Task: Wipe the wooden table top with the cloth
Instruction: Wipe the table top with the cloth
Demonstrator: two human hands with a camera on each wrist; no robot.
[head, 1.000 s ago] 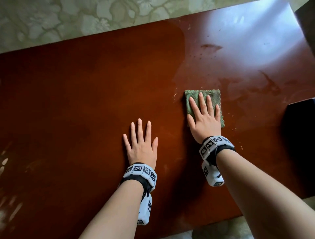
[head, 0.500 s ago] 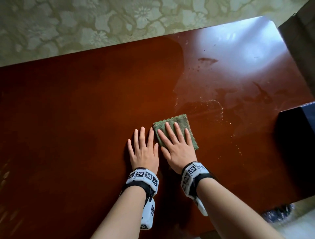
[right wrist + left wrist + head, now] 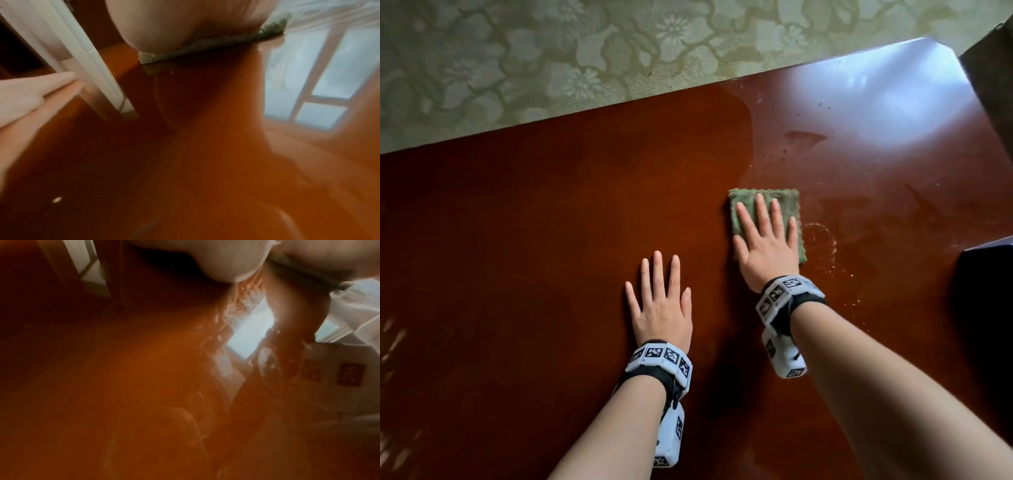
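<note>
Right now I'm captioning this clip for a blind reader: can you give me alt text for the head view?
The right hand presses a green cloth flat on a glossy reddish wooden table, fingers straight. The left hand lies flat on the wood beside it, touching no cloth. Crumbs and smears mark the table right of the cloth; a floral fabric lies beyond the far edge.

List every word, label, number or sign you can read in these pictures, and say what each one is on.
No readable words or numbers appear.
Left wrist band: black-and-white square code markers, no letters.
Right wrist band: the same kind of markers, no letters.
Green cloth, wooden table top: no text.
Wrist views: too blurred to read anything.
</note>
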